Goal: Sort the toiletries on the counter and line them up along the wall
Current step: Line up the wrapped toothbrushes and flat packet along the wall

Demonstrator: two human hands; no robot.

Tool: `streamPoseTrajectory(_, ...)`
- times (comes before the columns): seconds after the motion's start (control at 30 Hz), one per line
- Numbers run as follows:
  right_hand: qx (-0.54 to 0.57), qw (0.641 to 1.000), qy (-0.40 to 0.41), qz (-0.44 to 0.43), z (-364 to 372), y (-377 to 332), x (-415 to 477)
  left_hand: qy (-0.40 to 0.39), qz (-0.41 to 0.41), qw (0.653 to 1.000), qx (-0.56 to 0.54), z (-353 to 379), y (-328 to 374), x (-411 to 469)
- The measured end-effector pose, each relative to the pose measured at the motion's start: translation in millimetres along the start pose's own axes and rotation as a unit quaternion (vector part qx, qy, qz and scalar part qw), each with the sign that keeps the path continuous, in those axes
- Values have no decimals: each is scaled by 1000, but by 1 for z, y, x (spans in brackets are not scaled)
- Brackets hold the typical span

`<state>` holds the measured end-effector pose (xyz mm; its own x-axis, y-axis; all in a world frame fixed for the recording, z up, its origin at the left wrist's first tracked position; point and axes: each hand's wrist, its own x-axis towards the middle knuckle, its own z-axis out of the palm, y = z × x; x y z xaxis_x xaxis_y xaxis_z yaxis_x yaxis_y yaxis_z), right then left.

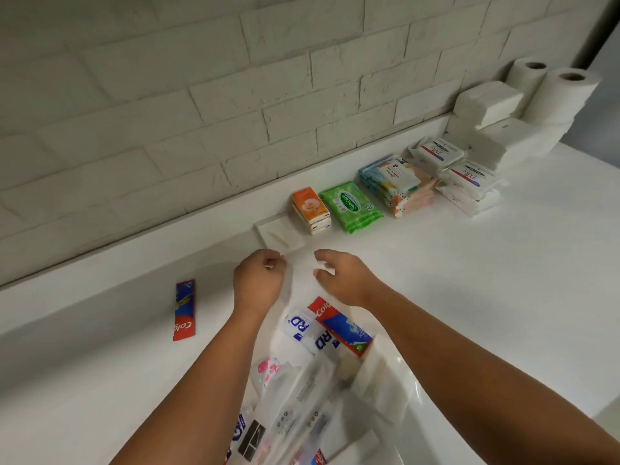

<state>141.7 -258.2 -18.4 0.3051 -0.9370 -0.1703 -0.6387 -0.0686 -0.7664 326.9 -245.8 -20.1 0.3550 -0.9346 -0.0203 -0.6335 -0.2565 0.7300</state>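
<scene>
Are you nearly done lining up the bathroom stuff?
Roughly halfway. Done: white toilet rolls, green wipes pack and orange tissue packs sit in a row by the wall. In hand: left hand and right hand pinch a see-through packet. To do: the red toothpaste box and the mixed pile.

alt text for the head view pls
The left hand and right hand pinch a pale packet over a heap of unsorted toiletries on a white counter. Along the brick wall sit tissue packs, green wipes and toilet rolls; a toothpaste box lies apart at left.

Arms forward; left grip [258, 283], right grip [342, 280] both pinching.
</scene>
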Motion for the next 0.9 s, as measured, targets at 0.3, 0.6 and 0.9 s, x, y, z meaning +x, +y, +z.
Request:
streamPoseTrajectory(0.3,-93,995,31,23,-21,35,-99,-78,92,991,-56,14,17,-108)
streamPoseTrajectory(0.6,-205,972,93,65,-10,66,-171,-204,158,952,164,54,11,-177)
streamPoseTrajectory(0.9,-228,965,92,92,0,80,-187,-198,187,917,291,59,16,-189)
